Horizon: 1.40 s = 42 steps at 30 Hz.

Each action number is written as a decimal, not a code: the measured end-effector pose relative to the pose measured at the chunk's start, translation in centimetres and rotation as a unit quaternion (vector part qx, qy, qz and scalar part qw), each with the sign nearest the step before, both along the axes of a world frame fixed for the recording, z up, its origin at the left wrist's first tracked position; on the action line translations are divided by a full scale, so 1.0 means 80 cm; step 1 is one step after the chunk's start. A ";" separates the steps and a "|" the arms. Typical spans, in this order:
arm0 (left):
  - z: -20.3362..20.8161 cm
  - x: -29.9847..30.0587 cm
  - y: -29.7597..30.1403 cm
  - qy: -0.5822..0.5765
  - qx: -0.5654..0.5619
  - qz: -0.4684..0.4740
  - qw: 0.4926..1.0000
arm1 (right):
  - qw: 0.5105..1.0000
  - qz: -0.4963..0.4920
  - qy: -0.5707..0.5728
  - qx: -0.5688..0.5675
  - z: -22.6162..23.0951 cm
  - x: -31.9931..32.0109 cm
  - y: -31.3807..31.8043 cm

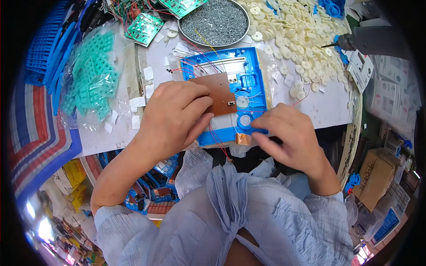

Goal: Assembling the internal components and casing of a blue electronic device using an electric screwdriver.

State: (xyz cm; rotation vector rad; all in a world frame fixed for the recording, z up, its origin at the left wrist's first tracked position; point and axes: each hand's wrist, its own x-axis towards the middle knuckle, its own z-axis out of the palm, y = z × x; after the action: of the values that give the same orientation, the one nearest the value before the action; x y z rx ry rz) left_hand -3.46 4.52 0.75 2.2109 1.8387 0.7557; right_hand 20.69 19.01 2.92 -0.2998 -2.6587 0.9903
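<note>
A blue plastic housing point(262, 80) lies open on the table in front of me, with a small white gear, a round blue ring point(244, 119) and thin wires inside. My left hand point(175, 115) grips the left edge of a brown circuit board point(217, 88), fingers on top, tilted over the housing. A small slide switch point(230, 103) shows on that board. Beside the housing's lower right corner is my right hand point(288, 137), its thumb and fingers apart with nothing visible between them. A copper-coloured piece point(242, 138) sits at the near edge close to that thumb.
Behind the housing stands a round metal tray point(181, 27) of screws. Cream plastic gears point(293, 40) are heaped at the back right, under a power screwdriver point(372, 42). Bagged green keypads point(91, 66) lie left; green circuit boards point(144, 29) are at the back.
</note>
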 end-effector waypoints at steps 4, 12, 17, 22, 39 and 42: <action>0.004 0.014 0.009 -0.001 -0.012 0.044 0.999 | 0.998 0.034 -0.028 0.050 0.000 -0.012 -0.027; -0.004 0.020 0.005 0.012 -0.002 0.059 0.998 | 0.992 0.061 -0.002 0.107 -0.028 -0.034 -0.068; 0.009 0.004 0.011 -0.003 -0.028 0.006 1.000 | 0.991 0.085 -0.013 0.106 -0.024 -0.039 -0.071; 0.040 -0.040 0.039 -0.092 -0.138 -0.034 0.986 | 0.992 0.049 0.106 0.050 0.043 -0.012 0.016; -0.032 -0.079 0.237 0.233 0.116 0.030 0.965 | 0.786 0.057 0.444 -0.427 0.023 -0.124 0.149; -0.022 -0.078 0.238 0.289 -0.014 0.035 0.957 | 0.824 0.069 0.372 -0.422 0.027 -0.111 0.157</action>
State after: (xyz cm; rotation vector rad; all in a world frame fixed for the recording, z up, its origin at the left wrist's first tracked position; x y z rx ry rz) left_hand -9.66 23.54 -1.05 2.5426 2.1558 0.0760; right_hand 11.83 31.56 5.12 0.1139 -1.4439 1.8279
